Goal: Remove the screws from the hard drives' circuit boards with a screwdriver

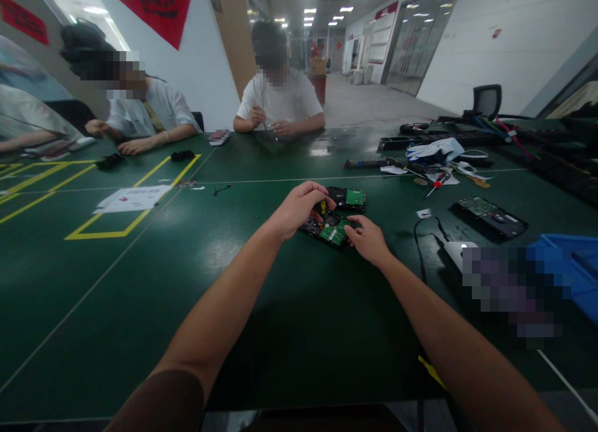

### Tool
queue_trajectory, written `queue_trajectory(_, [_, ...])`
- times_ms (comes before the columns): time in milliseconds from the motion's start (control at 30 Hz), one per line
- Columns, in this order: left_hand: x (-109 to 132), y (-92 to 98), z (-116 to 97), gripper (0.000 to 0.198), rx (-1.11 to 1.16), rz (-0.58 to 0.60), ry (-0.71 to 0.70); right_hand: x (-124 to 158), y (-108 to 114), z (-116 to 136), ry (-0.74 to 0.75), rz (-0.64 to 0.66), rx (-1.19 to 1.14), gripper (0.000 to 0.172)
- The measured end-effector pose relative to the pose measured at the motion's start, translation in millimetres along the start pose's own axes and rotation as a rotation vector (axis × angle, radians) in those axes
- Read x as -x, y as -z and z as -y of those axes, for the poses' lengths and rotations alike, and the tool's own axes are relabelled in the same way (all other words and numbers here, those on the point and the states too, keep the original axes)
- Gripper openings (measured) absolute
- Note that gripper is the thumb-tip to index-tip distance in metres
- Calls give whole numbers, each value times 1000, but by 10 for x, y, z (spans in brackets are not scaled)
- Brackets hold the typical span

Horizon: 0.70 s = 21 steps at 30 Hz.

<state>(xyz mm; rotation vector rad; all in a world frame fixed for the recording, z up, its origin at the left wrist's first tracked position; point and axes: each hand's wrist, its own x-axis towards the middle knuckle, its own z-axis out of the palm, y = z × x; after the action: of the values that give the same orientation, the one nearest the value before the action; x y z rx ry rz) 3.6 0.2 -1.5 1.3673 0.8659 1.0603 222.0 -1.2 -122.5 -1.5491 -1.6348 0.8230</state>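
Observation:
A hard drive [334, 234] lies on the green table with its circuit board up. My left hand [301, 209] is over its left side, fingers closed around a short black and yellow screwdriver [323, 206] that points down at the drive. The screwdriver's tip is too small to make out. At the drive's right end, my right hand [369, 240] grips the edge between thumb and fingers. Just behind lies a second hard drive [354, 199], board up, partly covered by my left hand.
Another hard drive [490, 217] lies to the right, near a blurred device with a black cable and a blue bin [574, 264]. Behind are a red-handled screwdriver [438, 181], a white-blue glove [434, 150] and a dark rod-shaped tool [369, 164]. Papers [133, 198] lie left. People sit opposite.

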Motion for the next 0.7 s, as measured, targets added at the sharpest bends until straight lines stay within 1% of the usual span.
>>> queue_trajectory(133, [3, -7, -14, 7, -15, -2, -11, 0, 4, 6, 11, -7, 2, 40])
queue_trajectory(367, [-11, 53, 21, 16, -149, 14, -101, -14, 4, -20, 14, 4, -9, 40])
queue_trajectory(567, [-11, 56, 10, 18, -140, 54, -95, -20, 1, -43, 14, 2, -6, 41])
queue_trajectory(700, [-11, 42, -2, 18, -112, 42, -96, -18, 3, -31, 9, -2, -12, 41])
